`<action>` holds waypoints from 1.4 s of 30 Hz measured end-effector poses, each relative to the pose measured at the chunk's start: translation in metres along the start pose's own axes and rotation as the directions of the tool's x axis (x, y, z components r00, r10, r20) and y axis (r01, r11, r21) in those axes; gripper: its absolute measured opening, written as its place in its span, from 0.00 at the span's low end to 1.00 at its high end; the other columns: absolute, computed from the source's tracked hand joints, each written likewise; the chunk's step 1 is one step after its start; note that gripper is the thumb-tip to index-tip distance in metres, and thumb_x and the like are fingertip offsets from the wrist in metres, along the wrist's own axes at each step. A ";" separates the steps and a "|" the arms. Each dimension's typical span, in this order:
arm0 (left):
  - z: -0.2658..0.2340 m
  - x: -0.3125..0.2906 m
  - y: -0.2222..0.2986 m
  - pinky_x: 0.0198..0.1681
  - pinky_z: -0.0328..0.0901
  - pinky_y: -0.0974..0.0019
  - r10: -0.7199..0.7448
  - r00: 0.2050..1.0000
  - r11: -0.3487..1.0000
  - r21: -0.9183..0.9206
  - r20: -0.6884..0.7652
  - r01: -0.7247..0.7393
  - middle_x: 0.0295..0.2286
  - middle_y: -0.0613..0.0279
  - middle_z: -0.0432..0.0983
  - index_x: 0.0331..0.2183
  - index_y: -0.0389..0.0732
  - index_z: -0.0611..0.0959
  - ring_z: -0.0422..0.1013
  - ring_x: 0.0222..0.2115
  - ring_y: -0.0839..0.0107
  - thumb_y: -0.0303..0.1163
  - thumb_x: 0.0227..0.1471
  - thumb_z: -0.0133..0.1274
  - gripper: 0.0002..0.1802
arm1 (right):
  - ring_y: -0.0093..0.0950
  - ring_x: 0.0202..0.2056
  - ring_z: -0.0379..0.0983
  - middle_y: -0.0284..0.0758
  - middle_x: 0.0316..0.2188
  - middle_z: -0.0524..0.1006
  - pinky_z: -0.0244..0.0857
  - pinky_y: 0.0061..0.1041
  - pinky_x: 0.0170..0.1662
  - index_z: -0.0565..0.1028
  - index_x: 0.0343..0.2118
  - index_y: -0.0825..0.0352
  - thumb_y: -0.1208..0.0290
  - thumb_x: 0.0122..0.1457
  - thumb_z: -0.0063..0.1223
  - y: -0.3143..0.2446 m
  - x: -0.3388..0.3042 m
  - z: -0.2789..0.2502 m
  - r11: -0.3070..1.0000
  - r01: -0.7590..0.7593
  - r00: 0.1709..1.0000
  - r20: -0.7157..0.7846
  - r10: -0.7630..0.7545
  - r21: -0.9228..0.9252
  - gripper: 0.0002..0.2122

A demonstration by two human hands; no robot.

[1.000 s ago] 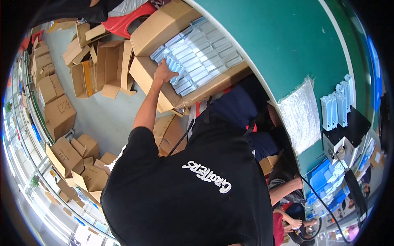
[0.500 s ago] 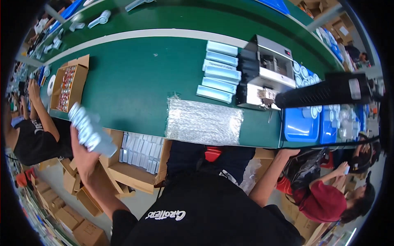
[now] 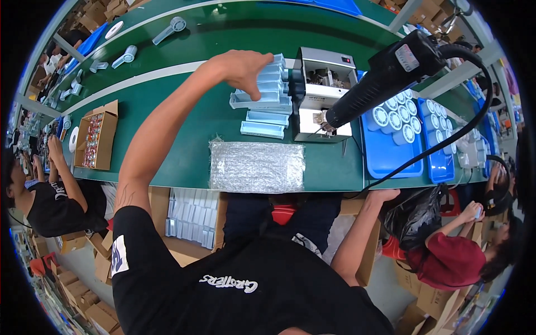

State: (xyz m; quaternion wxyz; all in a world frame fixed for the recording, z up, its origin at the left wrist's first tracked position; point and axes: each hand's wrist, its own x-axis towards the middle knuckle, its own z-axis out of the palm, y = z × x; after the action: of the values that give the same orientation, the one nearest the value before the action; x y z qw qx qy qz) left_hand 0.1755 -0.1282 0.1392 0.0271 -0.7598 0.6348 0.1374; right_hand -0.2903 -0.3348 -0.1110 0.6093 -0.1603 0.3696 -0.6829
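Pale blue boxes [image 3: 267,92] stacked on green table [image 3: 184,111]; left hand [image 3: 241,66] atop stack, grip unclear; right hand [image 3: 385,195] at table edge.

A stack of flat boxes [image 3: 267,92] sits left of the tape dispenser machine [image 3: 324,92]; a foil sheet [image 3: 257,166] lies before them, trays of round caps [image 3: 410,131] to the right.

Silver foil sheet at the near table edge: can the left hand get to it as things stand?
Probably yes. The left hand is on the stack of pale blue boxes, just beyond the foil sheet. Only two flat boxes lie between, and nothing covers the sheet.
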 end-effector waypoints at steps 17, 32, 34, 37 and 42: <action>0.002 0.002 -0.062 0.49 0.71 0.52 -0.252 0.954 0.958 0.179 0.164 0.222 0.45 0.45 0.80 0.58 0.37 0.70 0.76 0.47 0.47 0.41 0.27 0.75 0.55 | 0.48 0.53 0.74 0.49 0.54 0.75 0.66 0.50 0.60 0.75 0.53 0.77 0.59 0.65 0.35 0.002 0.001 0.000 0.999 0.037 0.992 -0.122 -0.041 -0.036 0.26; 0.077 -0.201 -0.055 0.56 0.66 0.63 -0.277 0.582 0.916 -0.393 -0.765 -0.081 0.48 0.60 0.80 0.56 0.42 0.79 0.74 0.50 0.65 0.28 0.53 0.65 0.28 | 0.46 0.53 0.74 0.48 0.55 0.75 0.69 0.46 0.57 0.76 0.53 0.74 0.60 0.63 0.43 0.005 0.072 -0.050 0.715 0.175 0.942 -0.098 -0.322 -0.676 0.23; 0.124 -0.283 -0.062 0.54 0.67 0.68 -0.519 0.503 0.744 -0.655 -0.692 -0.133 0.42 0.64 0.80 0.52 0.38 0.82 0.74 0.46 0.75 0.27 0.55 0.64 0.22 | 0.46 0.55 0.74 0.47 0.56 0.75 0.69 0.45 0.58 0.76 0.54 0.72 0.59 0.63 0.43 -0.010 0.095 -0.058 0.130 0.088 0.951 0.044 -0.307 -0.988 0.24; 0.241 -0.389 -0.058 0.39 0.66 0.75 -0.855 0.367 0.340 -0.930 -0.368 -0.140 0.33 0.66 0.80 0.41 0.36 0.85 0.74 0.34 0.79 0.31 0.61 0.56 0.11 | 0.45 0.57 0.73 0.47 0.58 0.74 0.68 0.44 0.59 0.76 0.56 0.70 0.58 0.63 0.45 -0.030 0.112 -0.046 -0.945 0.044 0.990 0.143 -0.003 -0.324 0.24; 0.491 -0.460 0.010 0.32 0.70 0.65 -0.861 0.349 -0.312 -0.926 0.369 0.210 0.29 0.64 0.83 0.33 0.38 0.87 0.77 0.28 0.71 0.43 0.57 0.57 0.17 | 0.43 0.60 0.71 0.45 0.60 0.73 0.67 0.42 0.62 0.75 0.58 0.67 0.56 0.62 0.46 -0.038 0.066 -0.004 -0.965 0.178 0.979 0.066 0.193 0.193 0.26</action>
State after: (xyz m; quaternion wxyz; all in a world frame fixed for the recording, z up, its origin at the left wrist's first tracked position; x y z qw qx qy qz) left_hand 0.0087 0.4156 -0.2191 -0.5587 -0.7756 -0.1318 0.2627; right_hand -0.3340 -0.3965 -0.1020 0.2097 0.6680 -0.5780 -0.4192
